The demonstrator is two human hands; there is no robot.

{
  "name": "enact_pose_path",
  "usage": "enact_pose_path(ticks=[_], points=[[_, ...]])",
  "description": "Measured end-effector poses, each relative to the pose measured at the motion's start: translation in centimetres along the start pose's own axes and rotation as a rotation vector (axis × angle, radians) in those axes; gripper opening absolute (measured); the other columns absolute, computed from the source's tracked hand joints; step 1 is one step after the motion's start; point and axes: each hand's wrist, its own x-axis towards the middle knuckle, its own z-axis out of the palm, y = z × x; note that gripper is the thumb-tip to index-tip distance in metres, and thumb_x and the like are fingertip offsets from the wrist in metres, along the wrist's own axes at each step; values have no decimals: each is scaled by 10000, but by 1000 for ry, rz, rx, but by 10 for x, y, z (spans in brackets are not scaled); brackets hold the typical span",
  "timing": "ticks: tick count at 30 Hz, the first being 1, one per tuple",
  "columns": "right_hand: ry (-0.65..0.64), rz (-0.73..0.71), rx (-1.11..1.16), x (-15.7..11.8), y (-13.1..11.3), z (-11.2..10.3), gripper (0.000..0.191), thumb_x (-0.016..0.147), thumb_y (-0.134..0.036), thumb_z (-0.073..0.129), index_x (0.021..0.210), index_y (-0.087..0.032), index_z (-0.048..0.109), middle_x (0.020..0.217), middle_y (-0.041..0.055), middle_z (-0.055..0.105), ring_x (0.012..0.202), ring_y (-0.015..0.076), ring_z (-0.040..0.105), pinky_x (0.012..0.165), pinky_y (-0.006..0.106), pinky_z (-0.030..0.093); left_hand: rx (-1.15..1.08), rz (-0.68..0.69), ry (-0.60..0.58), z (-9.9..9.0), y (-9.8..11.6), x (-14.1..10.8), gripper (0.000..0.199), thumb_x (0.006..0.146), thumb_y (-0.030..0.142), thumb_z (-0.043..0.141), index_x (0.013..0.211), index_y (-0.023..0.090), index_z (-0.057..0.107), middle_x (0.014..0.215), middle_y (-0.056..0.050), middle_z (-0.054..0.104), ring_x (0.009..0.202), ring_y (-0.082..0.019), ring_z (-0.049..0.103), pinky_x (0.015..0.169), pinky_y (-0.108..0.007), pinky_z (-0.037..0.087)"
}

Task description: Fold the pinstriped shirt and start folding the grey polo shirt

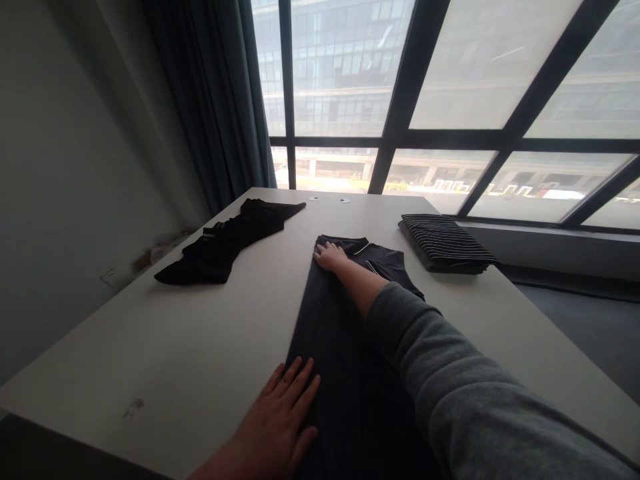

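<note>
A dark garment with white-edged collar and sleeve, looking like a polo shirt (340, 333), lies lengthwise on the white table (190, 360), its left side in a straight edge. My left hand (280, 417) rests flat across that edge near me, fingers stretched out and partly on the cloth. Farther away, my right hand (329, 255) lies on the shirt by the collar, palm down with the fingers spread. My right forearm, in a grey sleeve, covers part of the shirt's right side.
A crumpled black garment (220, 247) lies along the table's left edge. At the back right sits a stack of folded clothes (447, 243), striped on top. Beyond the table are a dark curtain (215, 100) and large windows (340, 80).
</note>
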Motion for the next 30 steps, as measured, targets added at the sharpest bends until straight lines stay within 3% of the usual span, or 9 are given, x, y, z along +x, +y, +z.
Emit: enact_pose_path(ticks=[4,14,24,27,30], points=[[-38,35,22,20,4,8,736,1083,-662,269,1723,-299,246,1754,94,37,1647,323,84,1339,531,90,12,3,-44,-2,1,-2,833,968,276,651,1698,257,250,1745,-109,251,1612,-353,266,1278,-618,336],[-74,120,36,67,11,8,747,1067,-669,201,1737,-356,94,1754,16,-92,1637,366,-102,1295,667,20,14,24,-73,1,-1,-1,868,930,275,666,1692,202,257,1753,-135,209,1619,-373,235,1287,-625,291],[-84,230,-42,88,19,-4,737,1072,-670,220,1733,-370,99,1755,59,-83,1622,386,-166,1243,722,-54,-27,28,-159,-3,-4,0,885,937,374,686,1695,223,256,1754,-122,188,1618,-390,226,1274,-662,291],[5,235,-40,80,31,-12,740,1082,-661,195,1739,-332,112,1756,69,-65,1631,365,-146,1286,661,-29,-26,28,-173,-4,-5,0,882,942,395,688,1696,238,257,1750,-113,201,1614,-387,242,1275,-658,294],[182,128,-14,57,57,-17,719,1093,-632,176,1733,-305,187,1757,69,41,1645,323,-78,1332,561,48,-7,32,-148,-3,-5,0,890,939,385,689,1699,239,251,1748,-110,219,1610,-387,256,1273,-655,299]])
